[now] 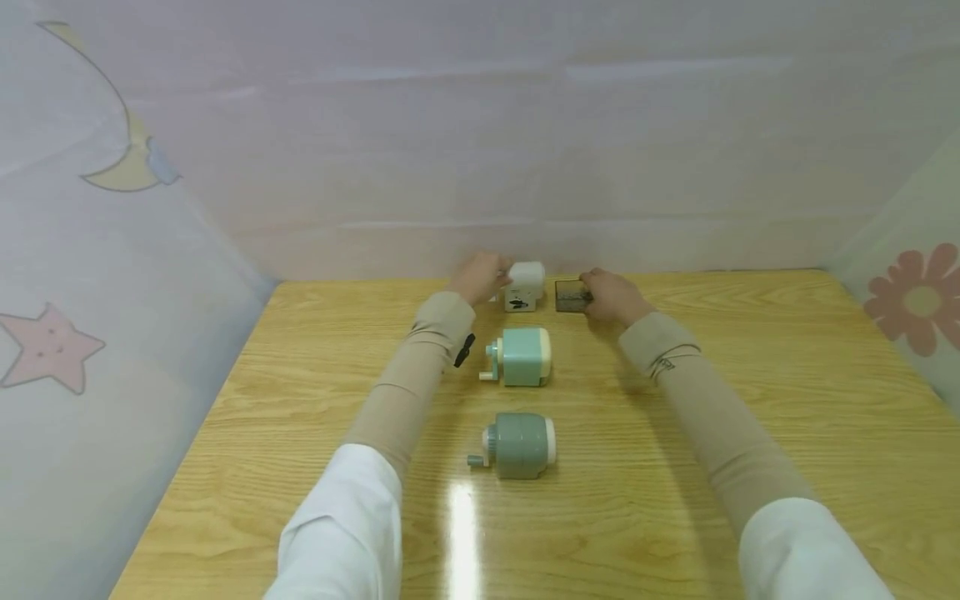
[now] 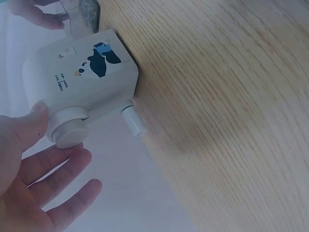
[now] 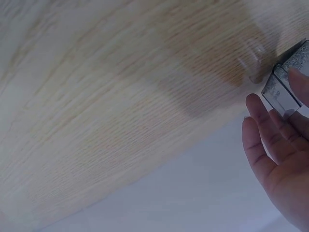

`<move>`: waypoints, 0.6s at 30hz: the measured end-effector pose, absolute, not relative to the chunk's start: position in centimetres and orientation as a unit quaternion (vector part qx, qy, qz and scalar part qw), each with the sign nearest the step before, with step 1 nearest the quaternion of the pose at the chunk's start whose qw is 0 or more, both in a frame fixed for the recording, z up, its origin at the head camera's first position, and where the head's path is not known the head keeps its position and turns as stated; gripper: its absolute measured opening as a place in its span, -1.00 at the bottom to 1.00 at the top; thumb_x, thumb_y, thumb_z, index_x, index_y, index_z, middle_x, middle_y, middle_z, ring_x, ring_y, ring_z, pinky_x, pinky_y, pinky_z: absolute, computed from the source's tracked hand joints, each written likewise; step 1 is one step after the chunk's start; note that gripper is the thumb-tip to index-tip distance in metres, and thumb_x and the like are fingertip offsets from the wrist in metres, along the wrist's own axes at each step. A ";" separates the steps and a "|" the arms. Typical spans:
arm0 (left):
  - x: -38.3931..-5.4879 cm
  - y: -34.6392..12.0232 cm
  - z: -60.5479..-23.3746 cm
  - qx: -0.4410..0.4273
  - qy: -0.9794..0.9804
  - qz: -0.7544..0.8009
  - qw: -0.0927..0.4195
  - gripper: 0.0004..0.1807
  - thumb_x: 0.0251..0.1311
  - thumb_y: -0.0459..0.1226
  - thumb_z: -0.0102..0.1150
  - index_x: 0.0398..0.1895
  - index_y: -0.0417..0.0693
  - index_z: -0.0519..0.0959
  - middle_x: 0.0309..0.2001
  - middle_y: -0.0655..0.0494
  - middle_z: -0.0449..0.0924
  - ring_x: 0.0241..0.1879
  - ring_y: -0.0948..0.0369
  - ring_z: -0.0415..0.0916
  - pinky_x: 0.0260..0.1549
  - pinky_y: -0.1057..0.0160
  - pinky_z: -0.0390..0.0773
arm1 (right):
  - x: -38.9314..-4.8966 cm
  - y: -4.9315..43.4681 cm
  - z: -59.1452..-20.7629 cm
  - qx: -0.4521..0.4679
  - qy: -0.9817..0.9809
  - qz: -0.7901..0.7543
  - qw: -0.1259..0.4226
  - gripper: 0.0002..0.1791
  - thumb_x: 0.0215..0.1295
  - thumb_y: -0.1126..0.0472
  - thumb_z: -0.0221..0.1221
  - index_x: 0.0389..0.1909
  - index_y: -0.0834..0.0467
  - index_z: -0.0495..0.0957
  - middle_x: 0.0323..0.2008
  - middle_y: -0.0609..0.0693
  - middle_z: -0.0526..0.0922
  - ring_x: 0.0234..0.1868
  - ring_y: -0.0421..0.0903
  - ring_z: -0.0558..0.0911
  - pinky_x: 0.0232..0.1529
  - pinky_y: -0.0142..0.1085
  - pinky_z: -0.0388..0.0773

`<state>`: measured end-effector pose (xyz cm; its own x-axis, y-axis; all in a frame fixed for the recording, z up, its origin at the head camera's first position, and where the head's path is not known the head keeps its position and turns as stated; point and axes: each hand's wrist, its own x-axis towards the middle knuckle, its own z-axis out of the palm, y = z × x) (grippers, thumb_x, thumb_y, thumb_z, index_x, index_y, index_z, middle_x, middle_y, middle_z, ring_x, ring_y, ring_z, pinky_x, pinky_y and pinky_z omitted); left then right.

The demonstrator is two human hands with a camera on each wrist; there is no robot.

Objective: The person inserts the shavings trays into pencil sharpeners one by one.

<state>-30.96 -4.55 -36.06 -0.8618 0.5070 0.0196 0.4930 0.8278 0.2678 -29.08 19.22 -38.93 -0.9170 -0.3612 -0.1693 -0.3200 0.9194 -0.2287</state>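
Observation:
A white pencil sharpener (image 1: 523, 287) with a penguin-like picture stands at the back of the table. My left hand (image 1: 478, 277) holds it at its crank end, thumb and forefinger around the round front knob (image 2: 70, 134); the other fingers spread away from it. To its right, my right hand (image 1: 613, 296) pinches a clear shavings drawer (image 1: 572, 297) between thumb and fingers. Dark grey shavings (image 3: 300, 60) lie inside the drawer. In the left wrist view the drawer (image 2: 82, 18) is right beside the sharpener's far end.
Nearer on the wooden table (image 1: 337, 358) are a light teal sharpener with a cream end (image 1: 522, 357) and a grey-green sharpener (image 1: 521, 446), in line with the white one, cranks pointing left. A pale cloth backdrop (image 1: 480, 150) rises right behind the table's back edge.

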 end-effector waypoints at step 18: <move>-30.6 -4.1 -35.9 0.243 0.959 0.139 0.039 -0.57 0.21 -0.18 0.09 0.16 -0.06 0.43 0.08 0.03 0.49 -0.09 0.18 0.50 -0.09 0.32 0.47 | -29.2 18.1 -39.1 -0.190 0.973 -0.095 0.095 -0.38 0.17 0.33 0.14 0.22 0.45 0.17 0.20 0.39 0.23 0.17 0.29 0.29 0.13 0.08 0.25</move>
<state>-30.65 -4.14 -35.85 -0.8787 0.4773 -0.0070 0.4557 0.8431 0.2856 -29.20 18.07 -39.12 -0.9096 -0.3882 -0.1479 -0.3524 0.9096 -0.2200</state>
